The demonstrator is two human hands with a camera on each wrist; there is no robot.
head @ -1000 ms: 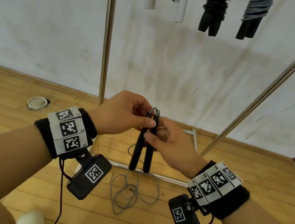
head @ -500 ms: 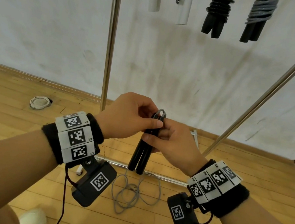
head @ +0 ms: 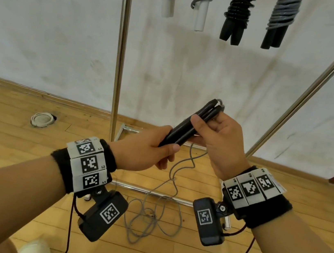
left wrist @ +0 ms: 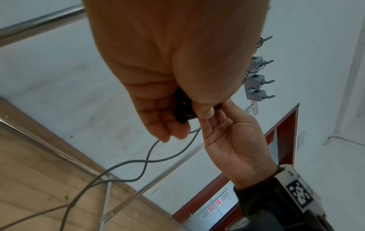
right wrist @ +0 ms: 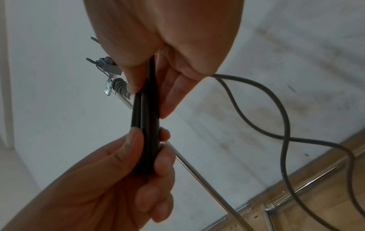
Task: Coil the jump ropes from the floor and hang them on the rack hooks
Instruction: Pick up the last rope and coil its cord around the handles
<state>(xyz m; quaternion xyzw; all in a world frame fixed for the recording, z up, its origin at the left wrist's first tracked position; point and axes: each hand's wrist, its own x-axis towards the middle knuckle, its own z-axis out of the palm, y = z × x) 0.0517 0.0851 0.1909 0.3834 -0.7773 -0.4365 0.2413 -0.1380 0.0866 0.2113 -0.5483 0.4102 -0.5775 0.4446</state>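
Two hands hold a jump rope's black handles together.

The left hand (head: 144,146) wraps around the low end of the two handles (head: 192,125). The right hand (head: 221,142) pinches them near the top. The gray rope (head: 156,212) hangs down from the handles to a loose pile on the wood floor (head: 10,136). Four coiled ropes (head: 238,12) hang on the rack (head: 119,55) above.

The head camera looks forward and down at both hands before the rack. Each wrist camera looks up close along its own hand; all three share the black handles (head: 189,127).
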